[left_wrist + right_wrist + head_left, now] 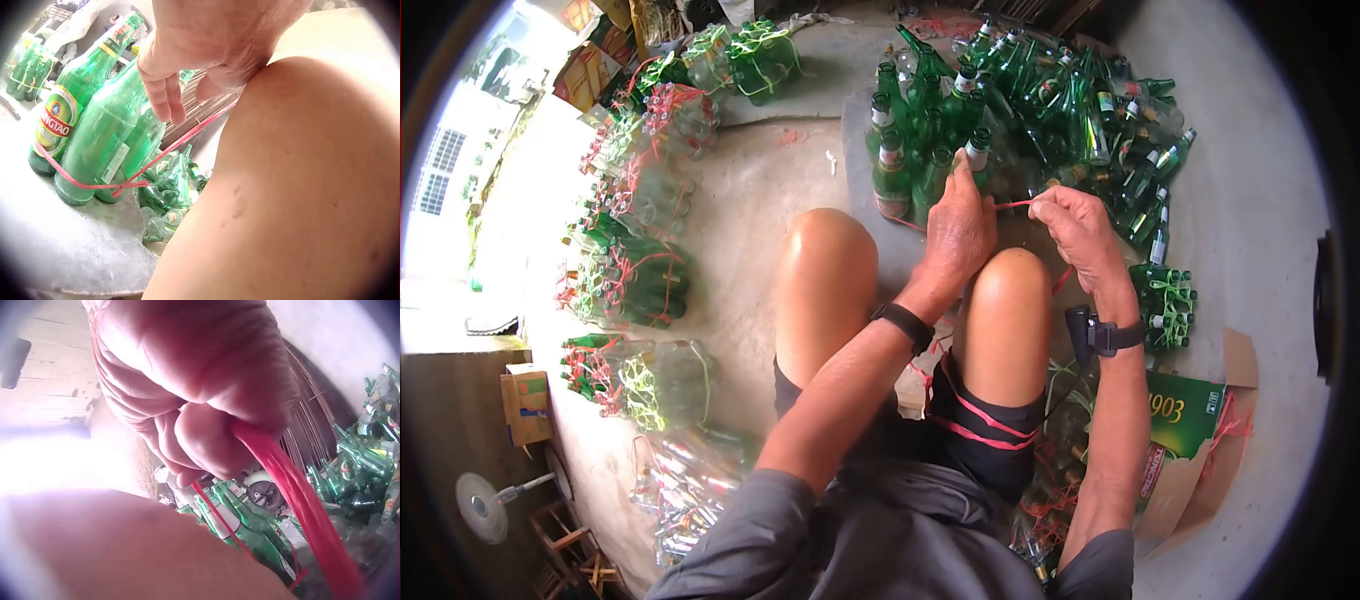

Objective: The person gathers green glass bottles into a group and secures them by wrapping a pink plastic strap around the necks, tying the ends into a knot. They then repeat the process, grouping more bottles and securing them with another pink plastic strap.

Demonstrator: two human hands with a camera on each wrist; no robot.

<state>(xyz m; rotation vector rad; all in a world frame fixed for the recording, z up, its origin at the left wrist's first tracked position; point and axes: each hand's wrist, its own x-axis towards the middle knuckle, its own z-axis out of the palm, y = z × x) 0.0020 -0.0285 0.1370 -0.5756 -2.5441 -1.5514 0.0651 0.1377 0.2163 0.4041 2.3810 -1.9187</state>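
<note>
A cluster of green glass beer bottles (891, 180) stands upright in front of my knees, one with a Tsingtao label (56, 122). Red plastic string (81, 182) runs round their lower part, with a knot low on the near side. My left hand (958, 228) is at the near bottles, its index finger reaching up beside a bottle neck (977, 150); its fingers hang loosely bent in the left wrist view. My right hand (1082, 228) grips the red string (1014, 205), stretched from the bottles. A broad tail of string (300, 494) hangs from that fist.
Loose green bottles (1090, 120) lie heaped at the back right. Tied bundles of bottles (645, 280) line the left side. A torn green carton (1185, 415) lies at the right, a fan (482, 507) at the lower left. Red string loops over my thigh (985, 420).
</note>
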